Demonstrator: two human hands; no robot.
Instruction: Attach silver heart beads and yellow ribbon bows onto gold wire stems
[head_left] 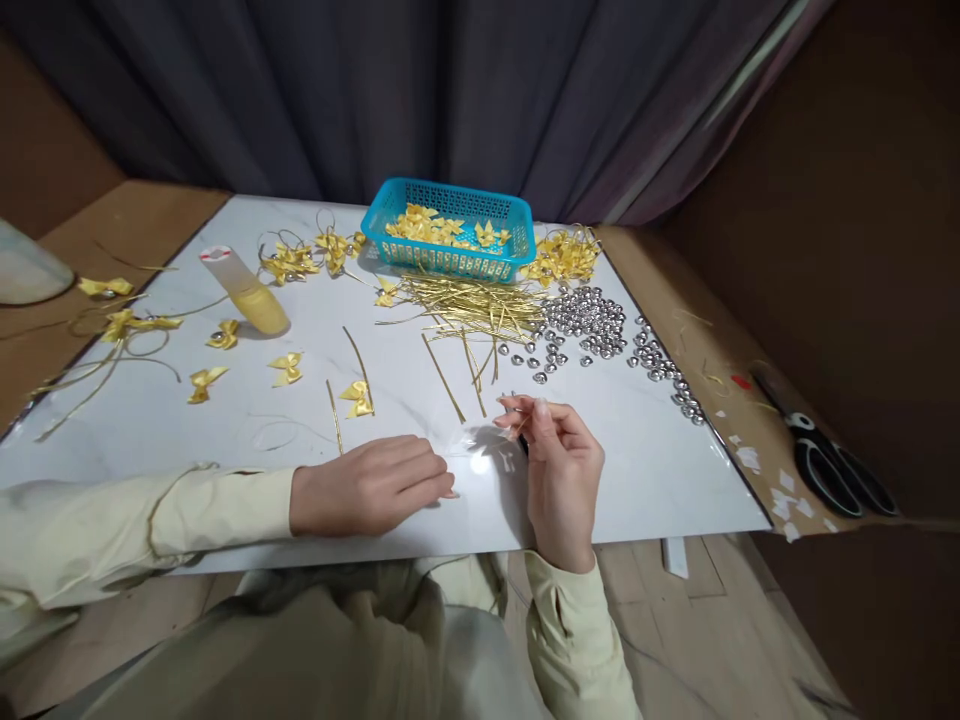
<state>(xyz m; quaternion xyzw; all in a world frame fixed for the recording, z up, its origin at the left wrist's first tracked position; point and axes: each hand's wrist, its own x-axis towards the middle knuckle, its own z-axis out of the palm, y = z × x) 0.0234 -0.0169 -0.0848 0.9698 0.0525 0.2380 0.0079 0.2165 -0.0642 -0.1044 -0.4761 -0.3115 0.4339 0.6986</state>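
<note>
My left hand (371, 485) lies palm down on the white board (645, 470), its fingers together and pointing right, with nothing visible in it. My right hand (559, 465) is raised just right of it, its fingertips pinched around something small and thin that I cannot make out. A yellow ribbon bow (357, 397) and gold wire pieces (450, 385) lie just beyond both hands. Silver beads (592, 325) are heaped further back on the right.
A blue basket (517, 245) holding yellow bows stands at the back centre. A pile of gold wires (472, 305) lies before it. A glue bottle (247, 290) lies at the left among loose bows (206, 380). Black scissors (832, 465) rest on the brown surface at the right.
</note>
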